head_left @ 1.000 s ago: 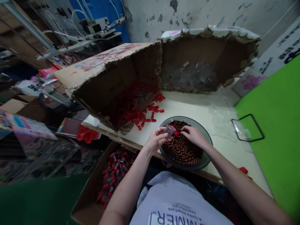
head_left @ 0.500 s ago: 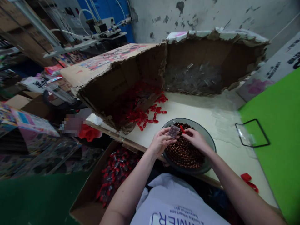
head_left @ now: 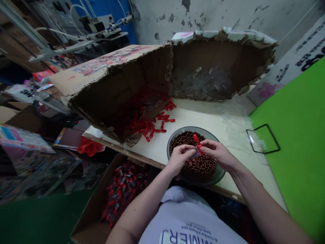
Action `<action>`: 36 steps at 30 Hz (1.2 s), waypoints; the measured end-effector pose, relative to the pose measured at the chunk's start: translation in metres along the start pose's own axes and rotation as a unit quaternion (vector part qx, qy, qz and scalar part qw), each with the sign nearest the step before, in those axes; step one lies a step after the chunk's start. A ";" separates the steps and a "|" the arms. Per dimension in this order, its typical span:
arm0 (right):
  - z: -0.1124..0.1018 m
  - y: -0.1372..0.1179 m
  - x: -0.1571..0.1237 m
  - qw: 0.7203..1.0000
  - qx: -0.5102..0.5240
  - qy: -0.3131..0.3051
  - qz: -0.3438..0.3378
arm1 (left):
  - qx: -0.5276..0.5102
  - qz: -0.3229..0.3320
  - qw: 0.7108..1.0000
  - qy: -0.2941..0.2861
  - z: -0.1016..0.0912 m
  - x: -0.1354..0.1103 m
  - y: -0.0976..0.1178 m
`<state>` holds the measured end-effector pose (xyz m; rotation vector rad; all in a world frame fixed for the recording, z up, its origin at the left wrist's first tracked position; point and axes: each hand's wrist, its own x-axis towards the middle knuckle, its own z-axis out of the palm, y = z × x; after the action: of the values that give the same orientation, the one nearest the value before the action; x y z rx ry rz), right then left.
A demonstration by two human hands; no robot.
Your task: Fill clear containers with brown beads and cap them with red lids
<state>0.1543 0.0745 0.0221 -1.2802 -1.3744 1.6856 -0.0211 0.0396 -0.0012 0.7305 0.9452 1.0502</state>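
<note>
Over a grey bowl [head_left: 220, 171] of brown beads [head_left: 203, 168], my two hands meet. My left hand [head_left: 179, 156] is closed around a small clear plastic container [head_left: 195, 153]; the fingers cover much of it. Between the fingertips of my right hand [head_left: 215, 151] is a red plastic cap [head_left: 198, 145] with an upright tab. The cap sits against the container's right end; whether it is fully seated I cannot tell.
A cut-open carton [head_left: 106, 81] spills red caps [head_left: 149, 127] onto the white table [head_left: 188, 112]. Behind it, another carton [head_left: 243, 64] holds clear containers [head_left: 203, 81]. Red-capped containers [head_left: 124, 186] fill a box below left. A green panel [head_left: 299, 135] bounds the right side.
The red cap in my right hand has come against the container in my left hand; before, they were apart. My left hand has turned the container. The view has shifted slightly.
</note>
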 end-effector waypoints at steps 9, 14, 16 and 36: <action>0.014 0.005 -0.011 0.999 0.030 0.030 -0.009 | 0.152 0.060 0.986 0.035 0.009 -0.014 0.000; 0.025 0.016 -0.015 0.995 0.054 0.080 -0.024 | 0.139 0.061 0.987 0.051 0.009 -0.013 -0.003; 0.020 0.017 -0.013 0.997 0.039 0.069 -0.013 | 0.097 0.032 0.994 0.034 0.006 -0.011 -0.004; 0.008 -0.003 0.018 0.932 0.335 -0.123 0.062 | -0.115 -0.099 0.987 -0.052 0.008 -0.010 -0.010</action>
<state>0.1404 0.0888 0.0190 -0.7866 -0.7211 2.1975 -0.0123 0.0258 -0.0036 0.4841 0.7741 0.9176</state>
